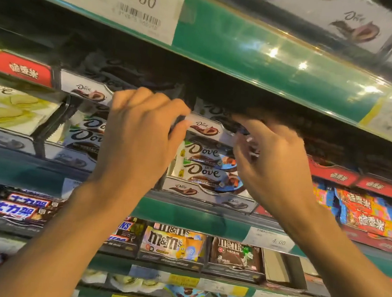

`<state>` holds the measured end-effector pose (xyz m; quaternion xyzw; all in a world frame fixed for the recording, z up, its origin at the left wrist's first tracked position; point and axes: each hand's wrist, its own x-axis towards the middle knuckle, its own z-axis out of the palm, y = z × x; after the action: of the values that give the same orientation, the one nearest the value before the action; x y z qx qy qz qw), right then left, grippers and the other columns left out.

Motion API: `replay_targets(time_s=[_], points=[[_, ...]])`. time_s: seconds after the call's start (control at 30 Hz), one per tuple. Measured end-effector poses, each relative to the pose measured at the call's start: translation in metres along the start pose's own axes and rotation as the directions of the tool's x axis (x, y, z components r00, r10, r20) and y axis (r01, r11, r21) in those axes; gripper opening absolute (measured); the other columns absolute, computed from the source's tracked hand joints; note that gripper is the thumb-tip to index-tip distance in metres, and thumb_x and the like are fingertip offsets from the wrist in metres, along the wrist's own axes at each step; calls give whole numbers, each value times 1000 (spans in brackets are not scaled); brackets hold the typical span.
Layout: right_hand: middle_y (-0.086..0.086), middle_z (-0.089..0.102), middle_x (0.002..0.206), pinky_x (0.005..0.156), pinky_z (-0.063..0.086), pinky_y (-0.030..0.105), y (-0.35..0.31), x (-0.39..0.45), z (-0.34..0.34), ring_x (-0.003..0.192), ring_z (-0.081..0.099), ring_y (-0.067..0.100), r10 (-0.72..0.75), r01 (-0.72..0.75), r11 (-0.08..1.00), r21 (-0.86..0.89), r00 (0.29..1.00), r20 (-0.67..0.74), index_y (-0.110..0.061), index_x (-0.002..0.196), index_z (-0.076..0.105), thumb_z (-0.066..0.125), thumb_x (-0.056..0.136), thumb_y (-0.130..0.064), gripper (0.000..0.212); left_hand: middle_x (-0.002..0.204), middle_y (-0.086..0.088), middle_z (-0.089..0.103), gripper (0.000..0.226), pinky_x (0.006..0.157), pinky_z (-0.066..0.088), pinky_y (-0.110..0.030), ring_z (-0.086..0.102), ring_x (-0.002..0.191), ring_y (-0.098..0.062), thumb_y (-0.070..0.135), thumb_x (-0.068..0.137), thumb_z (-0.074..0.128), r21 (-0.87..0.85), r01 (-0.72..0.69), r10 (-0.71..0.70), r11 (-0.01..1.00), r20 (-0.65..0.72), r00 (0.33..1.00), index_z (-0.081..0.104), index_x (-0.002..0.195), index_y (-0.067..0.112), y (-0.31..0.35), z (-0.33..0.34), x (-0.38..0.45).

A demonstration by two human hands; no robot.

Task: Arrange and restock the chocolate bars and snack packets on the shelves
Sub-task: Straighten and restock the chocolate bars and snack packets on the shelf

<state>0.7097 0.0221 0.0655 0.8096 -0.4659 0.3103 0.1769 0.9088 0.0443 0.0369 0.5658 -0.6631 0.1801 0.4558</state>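
Note:
Both my hands are raised to the second shelf, at a white Dove display box [205, 127] that sits on top of a lower box of Dove bars [202, 170]. My left hand [139, 134] grips the upper box's left end with curled fingers. My right hand [272, 159] is blurred at the box's right end, fingers bent around its corner. More Dove bars [85, 131] lie in a box to the left, partly hidden by my left hand. The back of the upper box is lost in the shadow under the shelf above.
A green shelf edge [245, 55] with an 8.50 price tag [115, 1] overhangs close above my hands. Red boxes [332, 174] and colourful packets [365, 210] sit to the right. M&M's packets [172, 243] and Snickers bars [19, 208] fill the shelf below.

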Motion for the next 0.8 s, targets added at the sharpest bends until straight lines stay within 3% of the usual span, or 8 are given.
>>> replay_targets(time_s=[0.07,0.23,0.4,0.53,0.7,0.8], points=[[3,66,110,82,46,38,-12,-11,2,95,59,26,-28,29,999,-39,999,31,-18,128,61,54,95,-24,35,91,1,68,13,88,33,-41,56,90,-24,31,94,63,19,11,-11,1000,0,1000,67,101,22,0,0,0],[1,67,113,89,46,37,-22,-8,1,102,62,24,5,17,993,-118,983,183,-20,130,54,48,98,-50,44,90,3,69,14,89,30,-38,56,90,-24,33,94,62,39,19,-19,999,-9,1000,68,101,22,0,1,0],[3,69,104,64,40,33,-20,15,-1,91,65,27,31,11,987,-157,965,262,-23,119,55,45,90,-69,55,91,1,69,14,89,28,-36,55,90,-24,32,93,65,33,25,-25,999,-11,1000,68,102,22,-1,3,0],[2,69,104,62,34,31,-21,17,-1,90,64,27,39,8,988,-153,954,299,-25,111,54,45,88,-72,53,92,1,69,14,89,28,-37,55,90,-24,31,93,64,45,19,-19,999,-4,1000,68,103,22,-1,2,0],[3,66,118,79,46,36,-22,11,-5,104,63,27,26,15,991,-135,955,297,-23,127,52,47,89,-70,60,93,1,70,15,89,29,-37,56,91,-24,32,93,64,59,4,-5,998,3,1000,68,104,21,-1,2,0],[4,67,117,79,48,37,-21,14,-7,104,62,28,29,5,994,-108,949,314,-21,128,52,52,90,-64,57,91,2,69,17,89,29,-37,56,89,-24,34,93,65,74,1,-2,997,17,1000,67,103,22,-1,0,1]])
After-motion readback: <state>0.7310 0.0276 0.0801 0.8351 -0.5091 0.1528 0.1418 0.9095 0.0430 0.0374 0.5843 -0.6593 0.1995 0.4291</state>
